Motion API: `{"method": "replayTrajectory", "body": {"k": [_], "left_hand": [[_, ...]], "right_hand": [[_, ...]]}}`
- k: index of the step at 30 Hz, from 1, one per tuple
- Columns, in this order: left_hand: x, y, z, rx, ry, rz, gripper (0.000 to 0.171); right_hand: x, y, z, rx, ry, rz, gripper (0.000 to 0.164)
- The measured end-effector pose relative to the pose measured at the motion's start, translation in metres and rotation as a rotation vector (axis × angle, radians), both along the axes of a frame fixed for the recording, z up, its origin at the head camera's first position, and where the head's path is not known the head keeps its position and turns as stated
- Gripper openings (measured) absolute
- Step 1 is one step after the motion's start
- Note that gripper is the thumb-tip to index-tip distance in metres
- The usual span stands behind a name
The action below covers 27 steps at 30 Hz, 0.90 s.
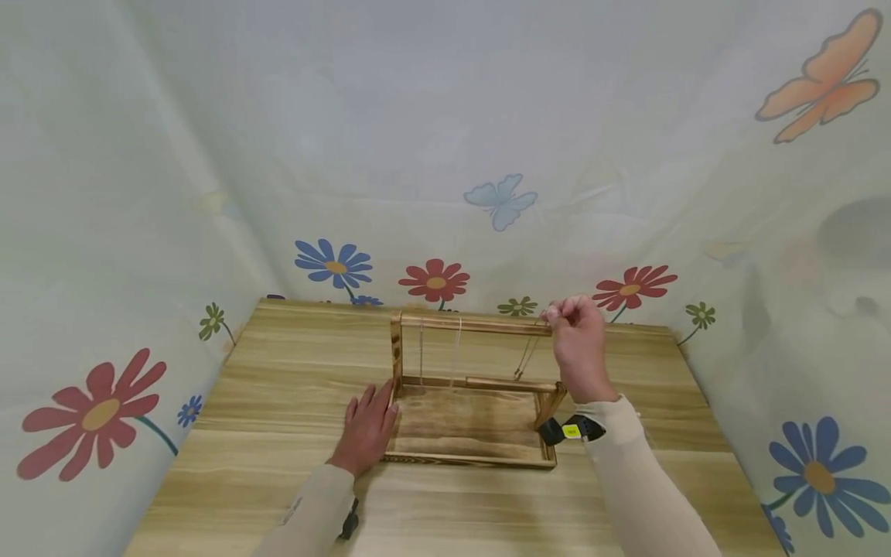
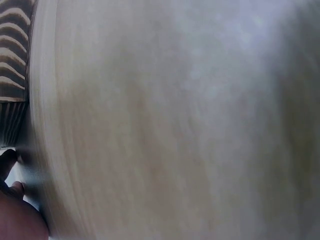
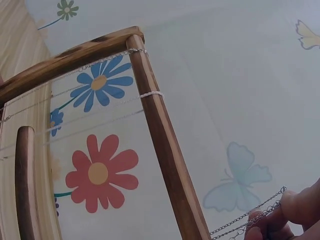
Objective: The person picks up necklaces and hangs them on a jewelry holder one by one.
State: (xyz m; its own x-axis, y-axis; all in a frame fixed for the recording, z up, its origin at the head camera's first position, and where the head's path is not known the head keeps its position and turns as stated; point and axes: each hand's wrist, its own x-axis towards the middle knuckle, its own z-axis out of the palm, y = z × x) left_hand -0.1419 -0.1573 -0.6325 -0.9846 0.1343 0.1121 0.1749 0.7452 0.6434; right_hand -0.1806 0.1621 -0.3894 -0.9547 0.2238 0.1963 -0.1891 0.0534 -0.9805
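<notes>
A brown wooden jewelry stand [image 1: 466, 424], with a tray base and a raised top bar [image 1: 480, 326], sits on the table. My right hand [image 1: 581, 344] is at the bar's right end, pinching a thin chain necklace [image 3: 246, 215] between thumb and fingers. The necklace's lower part dangles behind the bar. Two other necklaces hang looped over the bar's left half: a silver chain [image 1: 421, 356] and a whiter one [image 1: 455, 353]. My left hand [image 1: 365, 429] rests against the stand's left side with fingers extended; the left wrist view catches only a bit of it.
The wood-grain table [image 1: 292, 348] carries the stand near its middle. Behind and beside it hang pale cloth walls [image 1: 390, 139] printed with flowers and butterflies. A shorter wooden rod [image 3: 25, 180] stands out below the top bar.
</notes>
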Motion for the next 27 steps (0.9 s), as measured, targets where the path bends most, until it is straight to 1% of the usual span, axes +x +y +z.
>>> {"method": "replayTrajectory", "body": {"k": [2, 6, 8, 13, 16, 23, 27], "left_hand": [[0.000, 0.000, -0.001, 0.017, 0.016, -0.003, 0.056], [0.000, 0.000, -0.001, 0.033, 0.015, -0.007, 0.056], [0.000, 0.000, 0.001, 0.036, 0.001, -0.006, 0.056], [0.000, 0.000, 0.003, 0.009, -0.024, 0.005, 0.056], [0.000, 0.000, 0.003, -0.012, -0.025, 0.009, 0.056], [0.000, 0.000, 0.003, -0.002, -0.023, 0.001, 0.058], [0.001, 0.000, 0.004, -0.012, -0.022, -0.001, 0.058]], "right_hand": [[0.000, -0.002, 0.000, 0.009, -0.007, 0.002, 0.027], [-0.001, -0.007, -0.001, -0.005, -0.016, 0.015, 0.028], [-0.001, -0.010, -0.001, -0.014, -0.015, 0.017, 0.028], [-0.002, -0.014, -0.001, -0.026, -0.010, 0.019, 0.030], [-0.002, -0.016, -0.002, -0.025, -0.014, 0.023, 0.030], [-0.002, -0.022, -0.002, -0.057, -0.024, 0.033, 0.032], [-0.003, -0.026, -0.003, -0.064, -0.027, 0.016, 0.034]]}}
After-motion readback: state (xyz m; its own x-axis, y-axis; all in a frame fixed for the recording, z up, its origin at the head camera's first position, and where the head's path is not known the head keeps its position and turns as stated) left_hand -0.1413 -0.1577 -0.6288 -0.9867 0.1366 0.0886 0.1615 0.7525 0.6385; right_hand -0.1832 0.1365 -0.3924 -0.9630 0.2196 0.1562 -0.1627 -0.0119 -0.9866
